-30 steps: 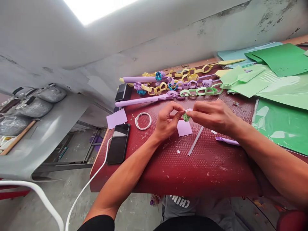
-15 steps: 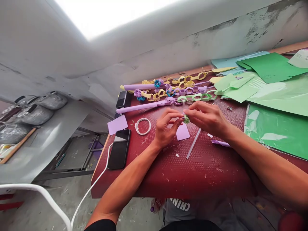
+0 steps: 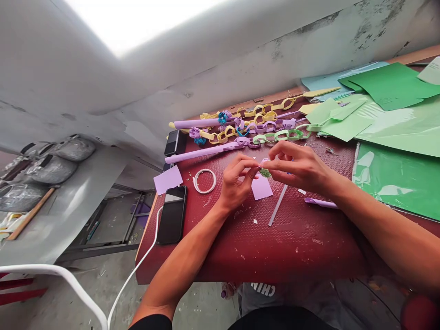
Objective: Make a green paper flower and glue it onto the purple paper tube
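Observation:
Above the table, my left hand (image 3: 239, 181) and my right hand (image 3: 300, 167) pinch a small green-and-lilac folded paper piece (image 3: 265, 173) between their fingertips. Its exact shape is partly hidden by the fingers. Just below it lies a lilac paper square (image 3: 262, 189), and a narrow pale strip (image 3: 277, 206) slants nearby. Under my right wrist is a rolled lilac paper piece (image 3: 320, 203). Beyond my hands run paper chains in green (image 3: 282, 135), lilac and yellow, with rolled lilac paper tubes (image 3: 202, 154) and small paper flowers (image 3: 222, 118) at their left ends.
A roll of tape (image 3: 215, 180) and a black phone (image 3: 172, 215) with a white cable (image 3: 137, 268) lie to the left, near another lilac square (image 3: 168, 179). Green paper sheets (image 3: 388, 87) and a plastic-wrapped green pack (image 3: 398, 178) cover the right side. A wall rises behind the table.
My fingers have shifted slightly around the small paper piece, which has turned a little and shows more of its green part. The whole view has moved slightly.

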Demonstrator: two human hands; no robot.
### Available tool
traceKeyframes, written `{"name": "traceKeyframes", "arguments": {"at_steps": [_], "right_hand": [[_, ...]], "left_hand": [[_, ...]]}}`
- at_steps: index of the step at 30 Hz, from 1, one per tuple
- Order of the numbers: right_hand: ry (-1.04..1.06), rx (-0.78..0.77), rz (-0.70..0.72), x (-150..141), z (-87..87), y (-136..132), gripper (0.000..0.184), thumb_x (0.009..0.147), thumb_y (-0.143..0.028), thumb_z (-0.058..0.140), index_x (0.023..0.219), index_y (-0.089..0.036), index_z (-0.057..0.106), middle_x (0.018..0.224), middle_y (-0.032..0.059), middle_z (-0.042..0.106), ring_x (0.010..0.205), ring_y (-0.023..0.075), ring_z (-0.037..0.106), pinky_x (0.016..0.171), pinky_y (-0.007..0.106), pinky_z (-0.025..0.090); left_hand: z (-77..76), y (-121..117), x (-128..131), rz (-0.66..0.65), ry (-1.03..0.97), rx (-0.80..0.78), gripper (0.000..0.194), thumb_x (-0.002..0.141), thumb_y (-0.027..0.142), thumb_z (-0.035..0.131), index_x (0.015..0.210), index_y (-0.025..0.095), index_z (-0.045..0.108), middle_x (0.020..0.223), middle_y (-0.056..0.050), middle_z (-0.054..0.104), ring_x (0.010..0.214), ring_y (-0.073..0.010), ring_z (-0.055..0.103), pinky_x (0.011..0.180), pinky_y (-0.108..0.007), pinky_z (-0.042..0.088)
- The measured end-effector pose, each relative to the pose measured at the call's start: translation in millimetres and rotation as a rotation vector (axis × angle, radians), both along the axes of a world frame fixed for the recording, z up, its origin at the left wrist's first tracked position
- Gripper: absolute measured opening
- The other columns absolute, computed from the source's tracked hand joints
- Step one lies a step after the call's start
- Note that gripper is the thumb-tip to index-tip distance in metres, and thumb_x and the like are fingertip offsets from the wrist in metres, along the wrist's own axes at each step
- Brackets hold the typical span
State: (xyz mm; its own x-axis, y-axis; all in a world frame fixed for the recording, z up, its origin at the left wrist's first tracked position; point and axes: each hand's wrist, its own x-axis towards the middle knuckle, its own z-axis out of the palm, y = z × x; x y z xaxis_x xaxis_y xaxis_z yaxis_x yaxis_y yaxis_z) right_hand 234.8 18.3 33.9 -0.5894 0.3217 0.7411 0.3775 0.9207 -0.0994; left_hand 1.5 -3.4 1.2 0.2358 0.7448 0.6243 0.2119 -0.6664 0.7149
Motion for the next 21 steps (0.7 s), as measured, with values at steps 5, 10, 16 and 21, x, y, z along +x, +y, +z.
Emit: {"name": "traceKeyframes", "arguments": {"at_steps": [5,10,16,21], "right_hand": [[-0.055,0.044,-0.003,0.0,4.4,-3.0,0.014,0.103,-0.013,0.06,0.106,-0.022,0.071,0.101,0.0028,0.059,0.08,0.0105,0.052,0.061,0.025,0.041],[-0.101,0.153,-0.015,-4.1,9.7,-7.6,0.017,0.105,-0.008,0.054,0.112,-0.017,0.066,0.095,0.0038,0.061,0.082,0.0122,0.056,0.06,0.026,0.041],[-0.095,0.158,-0.085,-7.4,3.4,-7.7,0.015,0.107,-0.014,0.055,0.119,-0.017,0.064,0.1,0.004,0.061,0.081,0.0116,0.055,0.059,0.026,0.04],[-0.093,0.162,-0.108,-8.0,1.2,-8.0,0.017,0.106,-0.013,0.055,0.119,-0.018,0.064,0.099,0.0039,0.062,0.081,0.0126,0.055,0.058,0.028,0.037]], "left_hand": [[-2.6,-0.4,0.7,-0.001,-0.036,-0.008,0.008,0.102,0.023,0.069,0.11,0.023,0.071,0.103,-0.001,0.064,0.087,-0.0085,0.066,0.067,-0.019,0.069],[-1.2,-4.0,7.0,0.066,-0.072,0.011,0.006,0.103,0.026,0.068,0.106,0.021,0.069,0.101,-0.002,0.064,0.088,-0.009,0.066,0.064,-0.016,0.066],[-2.5,-5.9,8.8,0.091,-0.061,0.031,0.008,0.105,0.028,0.064,0.107,0.021,0.065,0.102,-0.002,0.061,0.088,-0.0087,0.064,0.064,-0.015,0.066],[-4.0,-5.8,5.7,0.055,0.012,0.079,0.006,0.106,0.025,0.061,0.111,0.022,0.064,0.104,-0.002,0.059,0.091,-0.01,0.061,0.067,-0.018,0.068]]}}
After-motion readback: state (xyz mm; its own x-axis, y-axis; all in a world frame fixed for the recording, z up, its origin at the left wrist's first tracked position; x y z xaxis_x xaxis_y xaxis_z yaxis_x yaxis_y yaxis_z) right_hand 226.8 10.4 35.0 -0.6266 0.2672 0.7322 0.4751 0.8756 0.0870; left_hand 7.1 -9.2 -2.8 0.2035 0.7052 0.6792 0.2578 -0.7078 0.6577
